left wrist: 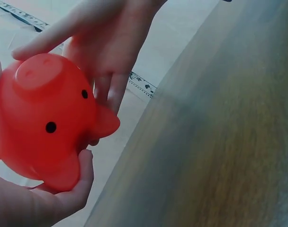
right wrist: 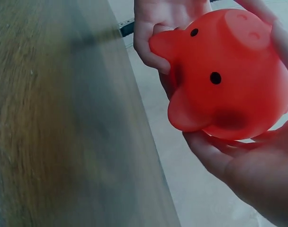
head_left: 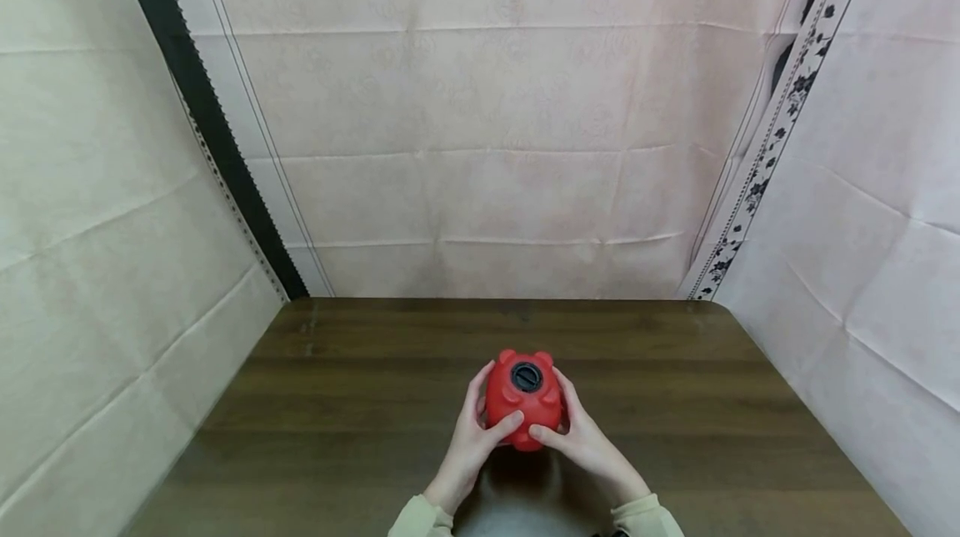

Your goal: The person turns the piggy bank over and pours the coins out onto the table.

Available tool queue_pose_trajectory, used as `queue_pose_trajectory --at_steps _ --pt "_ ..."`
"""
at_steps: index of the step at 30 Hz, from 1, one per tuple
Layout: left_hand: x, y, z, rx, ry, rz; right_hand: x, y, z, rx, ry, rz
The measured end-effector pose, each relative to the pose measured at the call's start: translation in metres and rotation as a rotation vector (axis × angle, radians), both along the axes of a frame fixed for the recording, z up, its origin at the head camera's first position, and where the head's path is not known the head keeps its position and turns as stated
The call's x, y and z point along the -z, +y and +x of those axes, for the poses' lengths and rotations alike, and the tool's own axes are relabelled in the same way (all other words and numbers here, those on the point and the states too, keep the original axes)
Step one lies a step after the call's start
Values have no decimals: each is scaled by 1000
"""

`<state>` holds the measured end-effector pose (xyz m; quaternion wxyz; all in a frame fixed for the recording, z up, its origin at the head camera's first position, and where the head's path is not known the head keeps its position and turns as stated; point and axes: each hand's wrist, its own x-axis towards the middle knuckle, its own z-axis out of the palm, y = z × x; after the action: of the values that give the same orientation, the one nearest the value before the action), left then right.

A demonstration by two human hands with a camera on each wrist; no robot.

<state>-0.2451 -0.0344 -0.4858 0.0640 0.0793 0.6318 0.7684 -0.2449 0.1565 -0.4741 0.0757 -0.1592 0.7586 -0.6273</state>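
Plainly, we have a smooth red, rounded pig-shaped bank, seemingly plastic (head_left: pixel 525 404), held between two hands over the near part of a dark brown wood-grain tabletop (head_left: pixel 337 404). Its round black plug (head_left: pixel 527 377) faces the head camera, while the wrist views show its flat snout (left wrist: pixel 37 78) and black dot eyes (right wrist: pixel 215 78).

The left hand (head_left: pixel 471 435) and right hand (head_left: pixel 587 444) grip opposite sides, fingers curved about the body and thumbs on the near surface. From above we cannot be quite sure how far it clears the wood.

We judge it hollow and light, with a fairly stiff shell that could slide under dry fingertips; a drop might scuff it. The broad flanks look the surest hold; the stubby ears (right wrist: pixel 189 111) would serve only as stops, and we would keep pressure off the plug.

Open room lies on both sides and toward the far edge, where a pale creased cloth backdrop (head_left: pixel 487 87) hangs. The near edge, showing in both wrist views, deserves our care.
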Motion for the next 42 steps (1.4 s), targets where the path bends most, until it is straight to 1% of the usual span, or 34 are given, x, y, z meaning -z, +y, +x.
queue_pose_trajectory --at_steps 2,6,8,11,16,21,26,29,33,37,40,42 --pt "-1 0 1 -20 -4 -1 -3 -1 1 -1 -19 -8" --pt "-2 0 2 -34 -31 31 -12 -2 4 11 -42 -29" --pt "-3 -1 2 -38 -46 53 -18 -3 4 33 -34 -37" --pt "-5 -3 2 -50 -51 59 -27 -5 4 80 6 -24" --pt "-2 -6 4 -60 -56 57 -39 -10 5 157 152 48" --pt "1 -9 8 -77 -66 57 -46 -23 7 210 370 131" --pt "-1 -10 6 -70 -17 68 -54 -31 5 224 539 222" --pt "-1 -12 6 -64 10 83 -56 -33 4 253 629 282" --pt "0 -13 6 -66 20 82 -59 -37 0 291 725 390" --pt "1 -13 6 -64 20 54 -64 -39 -5 313 812 498" --pt "2 -13 5 -64 13 38 -66 -41 -7 316 833 558" --pt "4 -14 6 -69 7 26 -66 -41 -7 302 809 586"
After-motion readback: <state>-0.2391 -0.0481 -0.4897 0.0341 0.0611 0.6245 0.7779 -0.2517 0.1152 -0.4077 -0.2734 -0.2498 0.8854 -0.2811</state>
